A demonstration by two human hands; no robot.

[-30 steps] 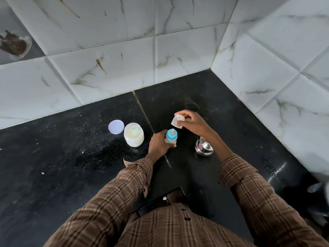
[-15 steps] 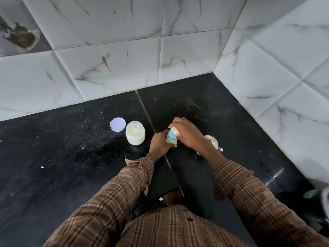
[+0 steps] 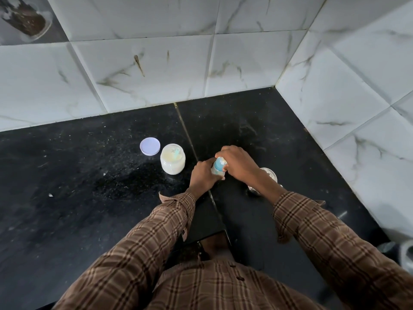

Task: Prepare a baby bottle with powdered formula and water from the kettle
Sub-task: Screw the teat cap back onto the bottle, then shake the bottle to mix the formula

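Bottle (image 3: 218, 168) mostly hidden by hands; kettle (image 3: 267, 175) partly behind wrist.

On the counter (image 3: 89, 198), a lid (image 3: 150, 146) was placed just left of an open jar (image 3: 172, 162). The bottle (image 3: 218, 167) was held right of the jar, with a metal vessel (image 3: 268, 175) further right.

No text can be read anywhere. The jar of formula (image 3: 172, 162) carries a faint embossed mark on its top — too blurred to make out. The lid (image 3: 150, 146) just left of the jar is plain, and the baby bottle (image 3: 218, 167) to the jar's right shows no legible markings — hands cover most of it.
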